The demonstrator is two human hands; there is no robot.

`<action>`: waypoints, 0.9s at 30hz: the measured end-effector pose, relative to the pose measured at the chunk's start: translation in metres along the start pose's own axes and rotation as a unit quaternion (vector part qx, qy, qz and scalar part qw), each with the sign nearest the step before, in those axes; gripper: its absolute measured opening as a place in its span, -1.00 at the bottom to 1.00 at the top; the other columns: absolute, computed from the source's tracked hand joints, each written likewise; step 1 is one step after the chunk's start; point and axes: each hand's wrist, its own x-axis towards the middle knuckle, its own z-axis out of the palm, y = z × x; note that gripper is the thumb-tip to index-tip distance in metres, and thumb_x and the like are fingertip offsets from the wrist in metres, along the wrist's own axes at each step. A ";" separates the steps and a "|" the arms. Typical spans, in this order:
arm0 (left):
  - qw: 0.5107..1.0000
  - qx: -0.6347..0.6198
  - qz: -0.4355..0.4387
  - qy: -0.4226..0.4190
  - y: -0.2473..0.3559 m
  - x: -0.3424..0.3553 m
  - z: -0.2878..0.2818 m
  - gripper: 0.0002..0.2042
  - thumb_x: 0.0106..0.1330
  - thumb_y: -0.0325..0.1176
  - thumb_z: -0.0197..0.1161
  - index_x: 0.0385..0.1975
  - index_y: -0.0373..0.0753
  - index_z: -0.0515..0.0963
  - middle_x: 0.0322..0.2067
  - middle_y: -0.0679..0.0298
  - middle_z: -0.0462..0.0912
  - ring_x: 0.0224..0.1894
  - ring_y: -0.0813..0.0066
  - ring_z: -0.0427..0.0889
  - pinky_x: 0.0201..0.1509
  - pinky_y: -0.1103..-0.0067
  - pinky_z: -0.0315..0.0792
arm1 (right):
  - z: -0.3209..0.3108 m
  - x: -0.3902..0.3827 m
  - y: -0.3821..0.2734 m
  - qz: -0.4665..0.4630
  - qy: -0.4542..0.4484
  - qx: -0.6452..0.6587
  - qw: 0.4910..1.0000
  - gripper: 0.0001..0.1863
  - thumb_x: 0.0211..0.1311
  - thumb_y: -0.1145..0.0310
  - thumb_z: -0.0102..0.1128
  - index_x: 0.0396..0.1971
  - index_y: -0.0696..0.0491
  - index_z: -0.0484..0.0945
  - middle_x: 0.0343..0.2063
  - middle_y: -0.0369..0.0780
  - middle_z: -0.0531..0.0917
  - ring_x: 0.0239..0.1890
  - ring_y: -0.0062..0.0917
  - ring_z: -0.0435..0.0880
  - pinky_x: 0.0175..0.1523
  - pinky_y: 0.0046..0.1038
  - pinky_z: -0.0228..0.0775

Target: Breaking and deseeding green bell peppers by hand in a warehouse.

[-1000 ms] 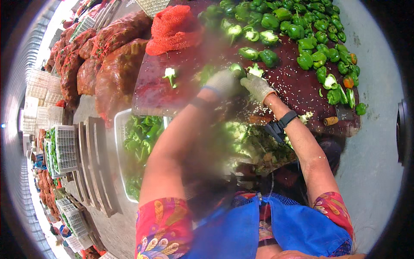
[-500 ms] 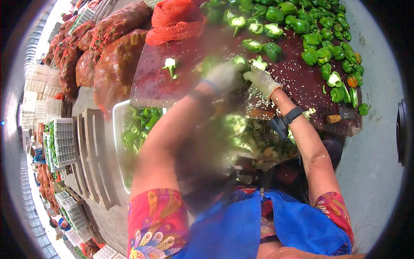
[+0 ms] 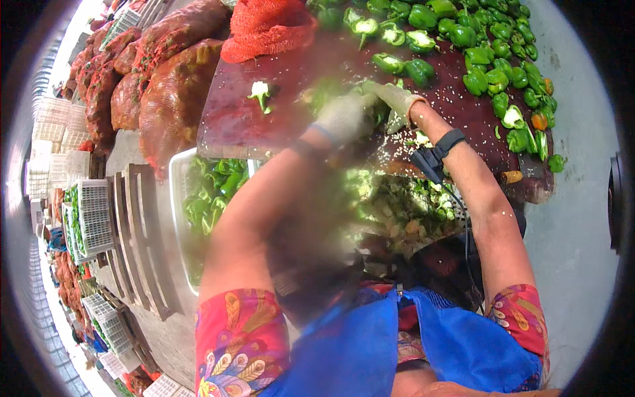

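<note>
Both my hands wear pale gloves and meet over the dark red table (image 3: 291, 83). My left hand (image 3: 345, 119), blurred, curls around a green bell pepper (image 3: 380, 114), of which only a dark green bit shows between the hands. Against that pepper, my right hand (image 3: 394, 101) has its fingers bent toward the left one; whether they grip a tool is hidden. Just beyond lie a cut pepper (image 3: 388, 63) and a whole green one (image 3: 419, 73). A pale pepper core (image 3: 260, 96) with its green stem rests on the left part of the table.
Many green peppers (image 3: 486, 81) are heaped at the far right. A red mesh bag (image 3: 268, 30) lies at the far edge. Left of my legs stands a white crate (image 3: 177, 205) of green pepper pieces. Trimmings (image 3: 413, 205) gather below the near edge. Full sacks (image 3: 175, 99) stand left.
My right hand has moved up and left, closer to my left hand. The pale core beyond it is now mostly covered, and a pale bit shows below the right wrist.
</note>
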 end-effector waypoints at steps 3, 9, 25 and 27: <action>0.999 0.005 0.040 0.026 0.003 0.006 0.001 -0.61 0.14 -0.39 0.22 0.02 -0.18 0.45 -0.09 -0.02 0.52 -0.08 -0.01 0.56 -0.05 0.25 0.48 | 0.009 0.007 0.016 0.062 0.029 0.042 0.997 -0.58 0.29 0.33 -0.04 0.13 0.07 0.37 0.05 0.01 0.55 0.08 -0.15 0.53 0.17 -0.29 0.35; 0.999 0.041 -0.027 0.003 0.038 -0.011 -0.020 -0.65 0.23 -0.46 0.08 0.04 -0.20 0.46 0.06 -0.05 0.42 0.09 0.02 0.48 0.09 0.24 0.44 | 0.021 0.013 0.014 0.213 0.039 0.257 0.942 -0.53 0.38 0.05 -0.11 0.06 0.08 0.49 0.08 -0.09 0.57 0.10 -0.37 0.54 0.19 -0.40 0.32; 0.995 0.074 -0.071 0.020 0.017 -0.003 0.016 -0.78 0.15 -0.45 0.16 -0.21 -0.32 0.52 -0.34 -0.07 0.64 -0.24 -0.06 0.65 -0.17 0.24 0.53 | 0.037 0.016 0.020 0.238 0.119 0.051 0.963 -0.28 0.31 -0.17 -0.17 0.16 0.17 0.42 0.04 0.12 0.55 0.07 -0.06 0.57 0.21 -0.23 0.34; 0.981 0.106 -0.162 -0.003 0.025 -0.011 0.009 -0.76 0.19 -0.44 0.13 -0.15 -0.29 0.52 -0.28 -0.04 0.63 -0.17 0.00 0.62 -0.08 0.25 0.49 | 0.016 0.005 -0.033 0.189 0.085 0.049 0.977 -0.13 0.21 -0.33 -0.18 0.03 0.27 0.51 0.02 0.11 0.57 0.07 -0.06 0.57 0.16 -0.21 0.34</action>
